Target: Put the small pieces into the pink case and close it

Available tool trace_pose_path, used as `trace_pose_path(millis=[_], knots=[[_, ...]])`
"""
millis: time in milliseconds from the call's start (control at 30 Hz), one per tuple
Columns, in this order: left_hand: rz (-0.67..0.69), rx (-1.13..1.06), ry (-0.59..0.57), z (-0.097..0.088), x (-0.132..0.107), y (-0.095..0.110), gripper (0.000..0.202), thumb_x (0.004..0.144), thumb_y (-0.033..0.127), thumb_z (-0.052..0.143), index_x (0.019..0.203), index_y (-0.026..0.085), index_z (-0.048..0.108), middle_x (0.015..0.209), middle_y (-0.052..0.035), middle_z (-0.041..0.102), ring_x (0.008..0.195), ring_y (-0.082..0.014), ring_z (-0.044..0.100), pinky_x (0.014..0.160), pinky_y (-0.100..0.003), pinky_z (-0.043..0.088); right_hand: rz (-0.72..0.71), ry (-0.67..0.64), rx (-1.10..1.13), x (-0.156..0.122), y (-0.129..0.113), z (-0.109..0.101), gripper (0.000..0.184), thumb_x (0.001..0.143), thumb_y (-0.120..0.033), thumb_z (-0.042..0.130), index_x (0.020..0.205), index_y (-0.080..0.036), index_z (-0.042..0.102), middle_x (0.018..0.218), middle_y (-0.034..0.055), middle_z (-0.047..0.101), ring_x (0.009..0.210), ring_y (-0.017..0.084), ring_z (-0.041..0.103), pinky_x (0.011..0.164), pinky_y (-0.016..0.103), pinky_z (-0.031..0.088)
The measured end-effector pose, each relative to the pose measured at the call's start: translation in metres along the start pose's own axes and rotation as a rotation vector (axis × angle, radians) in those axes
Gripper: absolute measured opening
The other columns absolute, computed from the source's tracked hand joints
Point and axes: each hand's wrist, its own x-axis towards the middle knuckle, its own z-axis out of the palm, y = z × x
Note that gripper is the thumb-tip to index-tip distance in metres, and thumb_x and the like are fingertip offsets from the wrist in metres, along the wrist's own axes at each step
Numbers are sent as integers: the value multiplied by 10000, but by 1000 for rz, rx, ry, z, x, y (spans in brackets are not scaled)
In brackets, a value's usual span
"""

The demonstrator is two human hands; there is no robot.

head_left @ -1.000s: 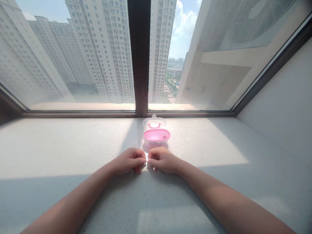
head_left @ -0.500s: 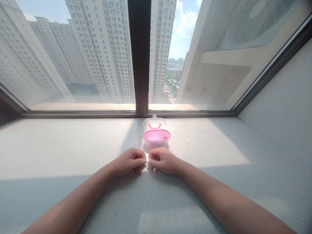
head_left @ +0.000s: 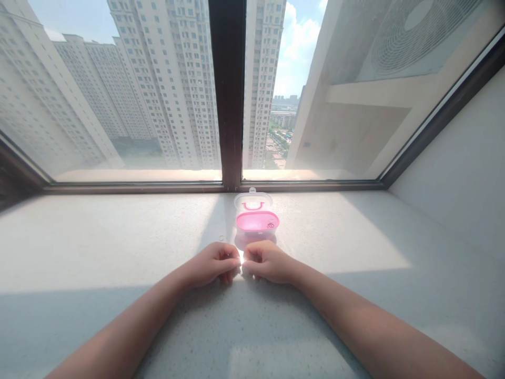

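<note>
Both of my hands rest on a pale speckled windowsill [head_left: 98,247], knuckles up and fingertips meeting. My left hand [head_left: 213,262] and my right hand [head_left: 266,261] are each closed in a pinch on something tiny between them, too small and glare-washed to name. Just beyond the fingertips stands a small pink box [head_left: 257,222] with its clear lid [head_left: 253,200] hinged open and leaning back toward the window. A small ring lies inside the box at its right end. Another tiny clear ring [head_left: 221,238] lies on the sill left of the box.
A large window with a dark centre post [head_left: 229,95] runs along the back of the sill, with tower blocks outside. A white wall [head_left: 465,158] closes the sill on the right. Bright sunlight falls across the middle of the sill.
Both hands have stayed pinched together in the same spot. The view has shifted slightly, so everything sits a little to the right and lower.
</note>
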Motion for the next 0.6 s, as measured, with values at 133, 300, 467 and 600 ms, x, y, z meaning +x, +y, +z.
trace_pose_path(millis=[133, 300, 467, 600], knots=[[-5, 17, 12, 0, 0, 1, 221, 813, 332, 562, 792, 117, 613, 666, -31, 628, 558, -138, 603, 519, -227, 442, -1, -6, 5, 0, 0, 0, 154, 758, -148, 563, 617, -164, 502, 517, -43, 532, 447, 84, 540, 421, 171, 388], [-1, 20, 7, 0, 1, -1, 220, 815, 330, 555, 800, 119, 618, 675, -34, 633, 559, -136, 604, 519, -224, 441, 16, -4, 3, 0, 0, 1, 178, 765, -158, 562, 603, -167, 488, 512, -42, 535, 447, 79, 533, 430, 170, 384], [2, -2, 13, -1, 1, -4, 208, 805, 327, 563, 784, 124, 605, 668, -31, 628, 550, -132, 597, 519, -226, 444, 16, -10, 18, 1, 3, 1, 165, 769, -167, 562, 617, -165, 497, 519, -38, 541, 440, 76, 520, 424, 170, 384], [9, -15, 11, -2, 3, -8, 215, 798, 341, 570, 780, 129, 602, 656, -24, 623, 545, -134, 596, 518, -231, 451, 43, -23, 40, 1, 5, 1, 130, 777, -172, 553, 652, -163, 518, 526, -36, 543, 440, 79, 521, 430, 175, 404]])
